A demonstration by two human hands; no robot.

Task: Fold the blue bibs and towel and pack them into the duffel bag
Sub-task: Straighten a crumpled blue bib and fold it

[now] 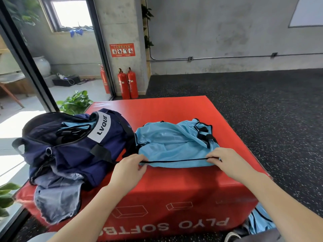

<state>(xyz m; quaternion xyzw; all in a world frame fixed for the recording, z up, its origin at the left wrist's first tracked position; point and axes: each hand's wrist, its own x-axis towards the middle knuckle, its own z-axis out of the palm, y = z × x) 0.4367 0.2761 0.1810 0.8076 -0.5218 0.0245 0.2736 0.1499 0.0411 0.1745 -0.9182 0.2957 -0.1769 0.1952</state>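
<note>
Item: blue bib (174, 142), on the red plyo box (174, 109), just right of the duffel bag (73, 145). Long axis left to right across your view; black-trimmed hem nearest you, straps at the far right.
Grip: your left hand (129, 169) and right hand (225, 161) each pinch an end of that hem, fingers clamped on the trim.
Progress: light blue fabric already shows inside the open bag; this bib is rumpled, not yet folded. Grey-blue towel (57, 194) lies under the bag's near end, unpacked. More blue fabric (260, 222) hangs by the box's lower right

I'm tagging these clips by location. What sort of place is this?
Probably a gym or training room: a red soft plyo box, speckled rubber flooring, and blue mesh bibs beside a duffel bag.
</note>
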